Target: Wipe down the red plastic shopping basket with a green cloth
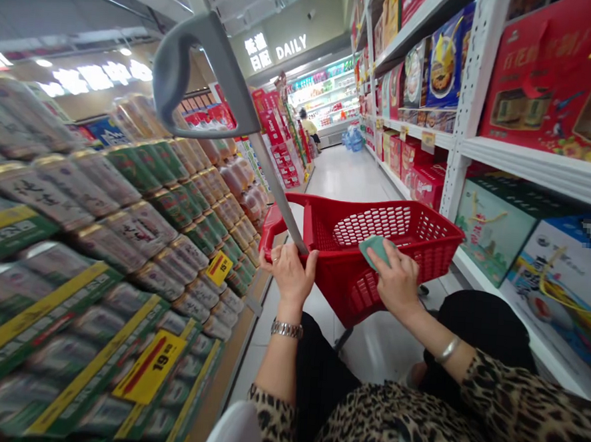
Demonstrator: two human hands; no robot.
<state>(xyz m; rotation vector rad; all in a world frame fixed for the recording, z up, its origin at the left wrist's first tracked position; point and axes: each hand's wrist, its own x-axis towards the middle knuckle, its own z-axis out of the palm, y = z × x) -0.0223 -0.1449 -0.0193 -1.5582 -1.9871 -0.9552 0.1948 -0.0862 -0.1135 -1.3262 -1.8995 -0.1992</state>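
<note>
Before me stands a red plastic rolling basket (445, 233) with a perforated wall and a long grey pull handle (242, 104) leaning up to the left. My left hand (292, 271) is closed over the basket's near-left rim, beside the foot of the pole. In my right hand (399, 277) is a pale green cloth or sponge (372, 251), pressed against the near rim; its exact kind is hard to make out. The fingers lie over the green piece and hide part of it. Wheels show under the basket.
Stacked drink cans (139, 231) with yellow price tags (151, 365) line the left side. On the right, white shelves (539, 166) hold gift boxes (495, 223). A person (309, 125) is far down the tiled aisle (346, 174), near a lit cooler (328, 93).
</note>
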